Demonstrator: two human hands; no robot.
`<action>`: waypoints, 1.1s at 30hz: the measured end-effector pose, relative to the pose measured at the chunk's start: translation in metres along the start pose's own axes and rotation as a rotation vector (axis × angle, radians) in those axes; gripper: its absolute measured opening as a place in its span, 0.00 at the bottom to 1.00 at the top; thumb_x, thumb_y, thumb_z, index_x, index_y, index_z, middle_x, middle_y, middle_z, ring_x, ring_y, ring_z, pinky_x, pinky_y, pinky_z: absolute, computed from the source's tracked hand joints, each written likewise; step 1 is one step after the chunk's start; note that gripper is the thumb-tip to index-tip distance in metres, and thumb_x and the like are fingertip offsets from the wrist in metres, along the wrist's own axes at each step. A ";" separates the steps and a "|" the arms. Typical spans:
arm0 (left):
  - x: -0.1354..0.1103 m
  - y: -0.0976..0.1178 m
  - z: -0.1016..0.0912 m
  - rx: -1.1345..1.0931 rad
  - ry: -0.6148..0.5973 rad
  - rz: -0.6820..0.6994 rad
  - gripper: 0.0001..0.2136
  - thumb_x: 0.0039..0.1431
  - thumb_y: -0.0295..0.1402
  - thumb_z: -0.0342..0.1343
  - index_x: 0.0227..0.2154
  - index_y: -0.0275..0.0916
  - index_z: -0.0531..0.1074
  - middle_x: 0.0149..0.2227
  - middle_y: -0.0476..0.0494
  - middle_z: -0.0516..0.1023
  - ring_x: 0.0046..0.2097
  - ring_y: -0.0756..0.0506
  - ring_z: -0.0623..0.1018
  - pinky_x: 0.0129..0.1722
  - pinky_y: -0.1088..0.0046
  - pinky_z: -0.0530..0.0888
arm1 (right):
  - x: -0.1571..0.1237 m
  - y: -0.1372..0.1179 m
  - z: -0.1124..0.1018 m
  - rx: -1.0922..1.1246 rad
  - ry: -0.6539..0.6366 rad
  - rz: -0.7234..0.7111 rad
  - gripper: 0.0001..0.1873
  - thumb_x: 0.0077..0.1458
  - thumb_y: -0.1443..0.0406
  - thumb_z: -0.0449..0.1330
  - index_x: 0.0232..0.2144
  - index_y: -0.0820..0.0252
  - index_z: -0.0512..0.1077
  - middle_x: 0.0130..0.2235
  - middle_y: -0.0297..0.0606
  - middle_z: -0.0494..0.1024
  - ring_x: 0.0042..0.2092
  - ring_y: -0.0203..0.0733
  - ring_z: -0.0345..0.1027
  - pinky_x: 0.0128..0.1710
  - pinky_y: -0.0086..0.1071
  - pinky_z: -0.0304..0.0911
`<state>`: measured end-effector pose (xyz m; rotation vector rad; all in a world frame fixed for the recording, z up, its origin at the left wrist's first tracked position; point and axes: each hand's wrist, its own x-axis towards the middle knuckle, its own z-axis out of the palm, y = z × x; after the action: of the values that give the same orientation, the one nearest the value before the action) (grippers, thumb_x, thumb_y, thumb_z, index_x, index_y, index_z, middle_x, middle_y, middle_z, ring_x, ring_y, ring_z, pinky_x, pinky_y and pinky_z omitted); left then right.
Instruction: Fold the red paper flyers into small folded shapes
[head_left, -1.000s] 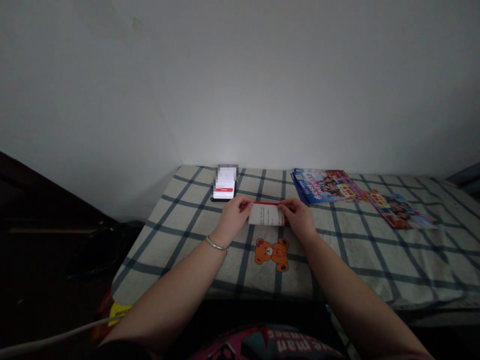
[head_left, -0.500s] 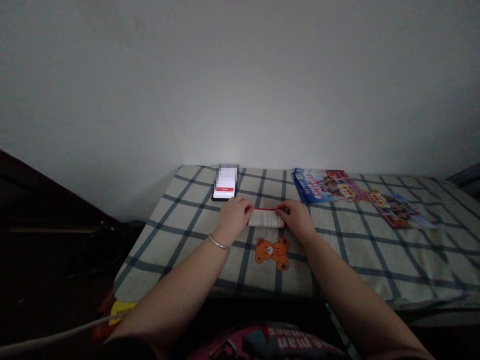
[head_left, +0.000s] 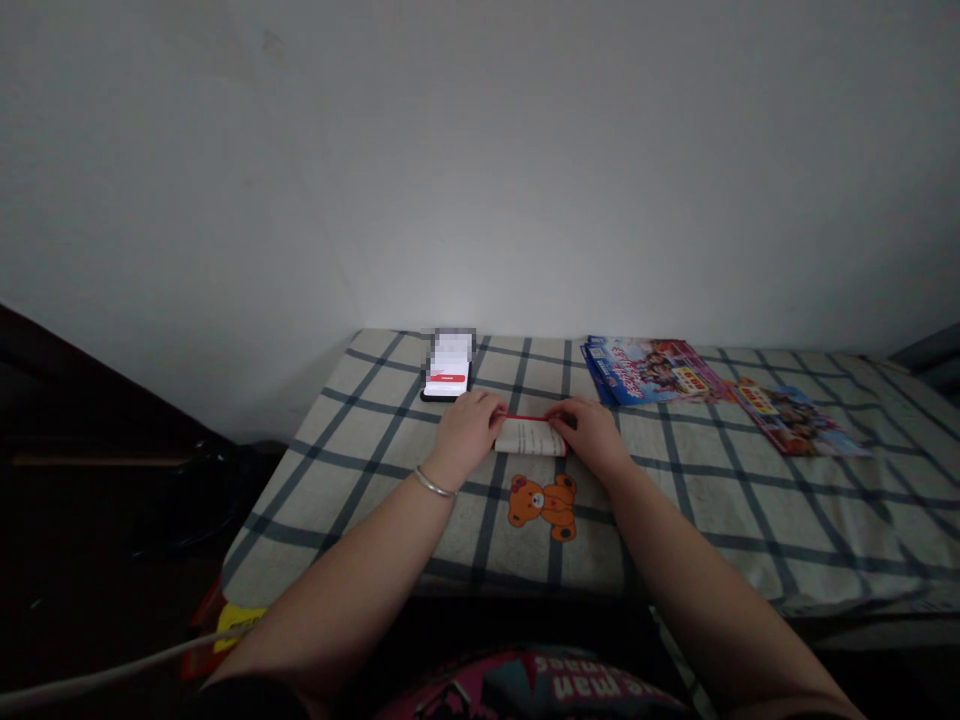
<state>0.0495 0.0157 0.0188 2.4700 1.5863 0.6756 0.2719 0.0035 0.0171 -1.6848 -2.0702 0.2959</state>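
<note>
A small piece of printed paper (head_left: 529, 437) with a red upper edge lies on the checked cloth, between my hands. At its upper left corner, my left hand (head_left: 471, 430) pinches the edge between thumb and fingers; a silver bangle circles that wrist. My right hand (head_left: 589, 428) grips the upper right corner the same way. The fingertips partly cover both ends of the red edge. Just below the paper, an orange bear picture (head_left: 543, 508) shows on the cloth.
A lit phone (head_left: 448, 365) rests beyond my left hand. Colourful leaflets (head_left: 649, 372) are stacked to the right near the wall, with another leaflet (head_left: 806, 420) overlapping them farther right. The checked cloth (head_left: 360, 430) covers the table up to the wall. A pale cable (head_left: 112, 675) crosses at lower left.
Both hands keep their pinch on the paper's upper corners, almost unmoved. The whole view has shifted very slightly.
</note>
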 end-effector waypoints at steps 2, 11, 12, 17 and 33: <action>0.001 -0.001 0.000 0.007 -0.025 0.045 0.07 0.63 0.30 0.53 0.38 0.40 0.75 0.42 0.44 0.75 0.45 0.44 0.73 0.45 0.67 0.69 | 0.000 -0.001 -0.001 0.013 -0.007 -0.040 0.09 0.57 0.66 0.59 0.35 0.52 0.80 0.37 0.36 0.78 0.42 0.41 0.69 0.44 0.33 0.61; 0.001 0.001 -0.002 0.011 -0.048 0.039 0.08 0.63 0.30 0.53 0.37 0.41 0.78 0.40 0.43 0.75 0.44 0.43 0.73 0.45 0.66 0.70 | 0.003 -0.003 -0.008 -0.075 -0.141 -0.111 0.16 0.60 0.68 0.54 0.42 0.47 0.79 0.41 0.36 0.76 0.44 0.40 0.69 0.47 0.32 0.61; 0.002 0.001 -0.003 0.004 -0.057 0.039 0.08 0.63 0.30 0.53 0.37 0.40 0.78 0.40 0.43 0.75 0.44 0.43 0.73 0.45 0.66 0.70 | 0.003 -0.003 -0.009 -0.090 -0.157 -0.109 0.17 0.60 0.69 0.54 0.42 0.46 0.79 0.42 0.36 0.76 0.44 0.40 0.69 0.46 0.32 0.61; 0.003 -0.001 -0.010 -0.008 -0.144 0.110 0.09 0.64 0.29 0.51 0.37 0.39 0.78 0.41 0.42 0.74 0.44 0.44 0.73 0.47 0.67 0.70 | 0.005 -0.003 -0.017 -0.163 -0.232 -0.156 0.20 0.60 0.70 0.52 0.46 0.42 0.77 0.44 0.35 0.76 0.46 0.41 0.68 0.47 0.32 0.61; -0.008 0.018 -0.018 0.223 -0.120 0.200 0.08 0.63 0.34 0.53 0.39 0.37 0.75 0.46 0.38 0.72 0.48 0.39 0.69 0.41 0.64 0.70 | -0.009 -0.032 -0.020 -0.259 -0.134 -0.108 0.17 0.53 0.51 0.62 0.42 0.50 0.78 0.44 0.41 0.74 0.47 0.49 0.68 0.46 0.40 0.59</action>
<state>0.0535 -0.0015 0.0389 2.7983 1.4571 0.3817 0.2550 -0.0151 0.0467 -1.7296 -2.3755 0.1119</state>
